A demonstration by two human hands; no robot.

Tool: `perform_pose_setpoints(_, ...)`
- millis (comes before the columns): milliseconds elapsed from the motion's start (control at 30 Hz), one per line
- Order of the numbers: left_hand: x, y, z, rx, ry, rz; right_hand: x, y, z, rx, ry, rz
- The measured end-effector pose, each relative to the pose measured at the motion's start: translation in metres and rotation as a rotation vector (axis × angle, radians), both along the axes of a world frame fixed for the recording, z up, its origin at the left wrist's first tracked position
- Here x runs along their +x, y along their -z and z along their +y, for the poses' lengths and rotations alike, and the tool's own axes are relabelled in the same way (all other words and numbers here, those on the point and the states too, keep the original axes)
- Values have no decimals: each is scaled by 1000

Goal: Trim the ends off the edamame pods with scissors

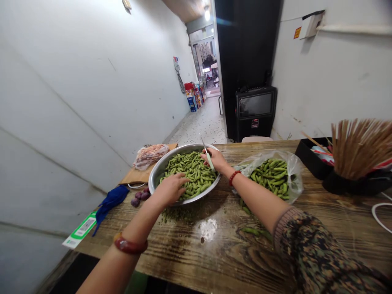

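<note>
A wide metal bowl full of green soybean pods stands on the wooden table. Over the bowl's near left side, my left hand is open, its fingers stretched across the pods and nothing visible in them. My right hand is closed at the bowl's right rim. It grips a small knife by its pale green handle, with the thin blade pointing up and away. A clear plastic bag holding more pods lies to the right, partly behind my right forearm.
Loose pods and green trimmings lie on the table. Left of the bowl are purple-red round items, a blue cloth and a bagged pinkish food. Bundled sticks stand in a black holder at right.
</note>
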State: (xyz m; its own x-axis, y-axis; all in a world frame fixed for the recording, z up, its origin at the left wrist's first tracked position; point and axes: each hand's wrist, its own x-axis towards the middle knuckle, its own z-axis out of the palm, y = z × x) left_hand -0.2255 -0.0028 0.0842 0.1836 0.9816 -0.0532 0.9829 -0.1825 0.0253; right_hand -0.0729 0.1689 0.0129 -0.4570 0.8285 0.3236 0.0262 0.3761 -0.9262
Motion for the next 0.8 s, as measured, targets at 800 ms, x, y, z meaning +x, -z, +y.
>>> perform_pose_setpoints(800,-58,4,13,-32,-215,61,3,-14,-10,-140,-9,103)
